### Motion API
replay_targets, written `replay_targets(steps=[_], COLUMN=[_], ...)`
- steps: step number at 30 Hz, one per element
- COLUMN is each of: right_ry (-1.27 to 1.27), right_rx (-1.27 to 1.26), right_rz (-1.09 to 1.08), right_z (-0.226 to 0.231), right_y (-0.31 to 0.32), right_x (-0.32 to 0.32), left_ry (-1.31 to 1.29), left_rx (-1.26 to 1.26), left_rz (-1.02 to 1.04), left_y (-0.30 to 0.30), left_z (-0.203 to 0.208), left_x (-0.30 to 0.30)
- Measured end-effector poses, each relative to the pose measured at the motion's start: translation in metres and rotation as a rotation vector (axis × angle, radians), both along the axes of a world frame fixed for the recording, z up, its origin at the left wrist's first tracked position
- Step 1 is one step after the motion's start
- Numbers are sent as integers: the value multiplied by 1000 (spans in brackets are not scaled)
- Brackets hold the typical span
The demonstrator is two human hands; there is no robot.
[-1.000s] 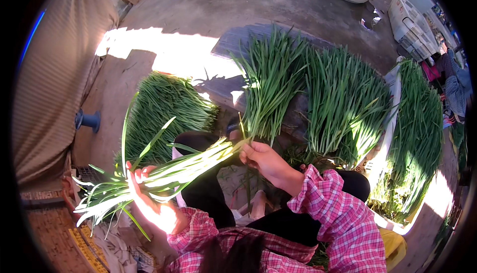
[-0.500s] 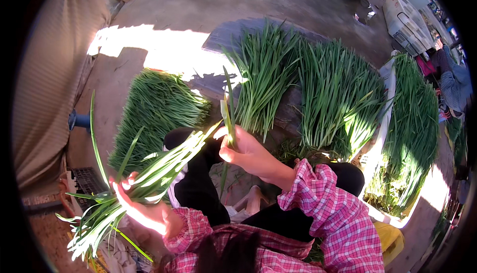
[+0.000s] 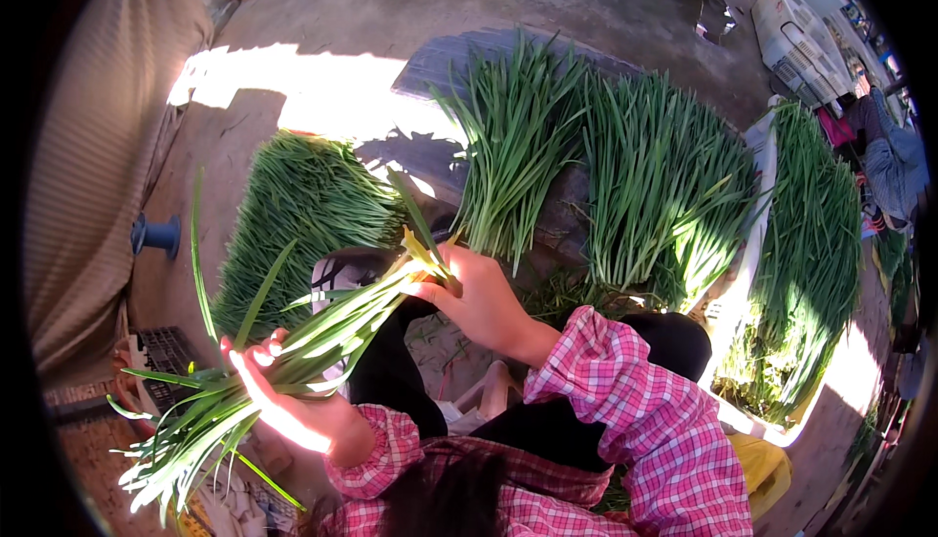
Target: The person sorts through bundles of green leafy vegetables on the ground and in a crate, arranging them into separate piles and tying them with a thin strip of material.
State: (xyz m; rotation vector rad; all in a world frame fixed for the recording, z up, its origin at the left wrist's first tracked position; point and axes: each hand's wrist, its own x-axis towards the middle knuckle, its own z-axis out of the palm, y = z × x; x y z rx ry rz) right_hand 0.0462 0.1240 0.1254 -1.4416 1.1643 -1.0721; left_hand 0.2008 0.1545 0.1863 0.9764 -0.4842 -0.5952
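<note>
A loose bunch of garlic chives (image 3: 337, 343) lies across my left hand (image 3: 298, 410), whose fingers are wrapped round it near the middle. Its pale, sunlit ends spread toward the lower left. At the bunch's upper right end, my right hand (image 3: 481, 300) pinches a few leaves between thumb and fingers, touching some yellowed tips (image 3: 418, 249). One green chive leaf (image 3: 412, 207) sticks up beyond that pinch. The bunch is held over my dark-trousered legs (image 3: 386, 366).
A dense chive pile (image 3: 303, 219) lies at left; two more, a middle heap (image 3: 518, 146) and a wider heap (image 3: 657, 180), lie ahead on a dark sheet (image 3: 425, 73). Right stands a chive-filled white crate (image 3: 723, 402). A blue spool (image 3: 158, 236), a black basket (image 3: 168, 353) and a yellow bag (image 3: 764, 469) are nearby.
My right hand has moved slightly down and come against the end of the bunch; before, it held its leaves upright, apart from the bunch. The left hand keeps its hold.
</note>
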Motion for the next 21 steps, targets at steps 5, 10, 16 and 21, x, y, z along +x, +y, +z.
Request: replay_targets(steps=[5,10,16,21], right_ry=[54,90,-435,-835], right_rx=[-247,-402,396,470], right_rz=[-58,-170,-110,570], right_z=[-3,-7,-39,-14], right_y=[4,-2,-23,-6], right_x=[0,-5,-25,-2], left_ry=[99,137,368,699], left_rx=[-30,-13,-88,-202], left_rz=[-75,-97,-223,-488], left_y=[4,7,12,15], left_z=[-4,7,6,4], left_x=[10,17,55,66])
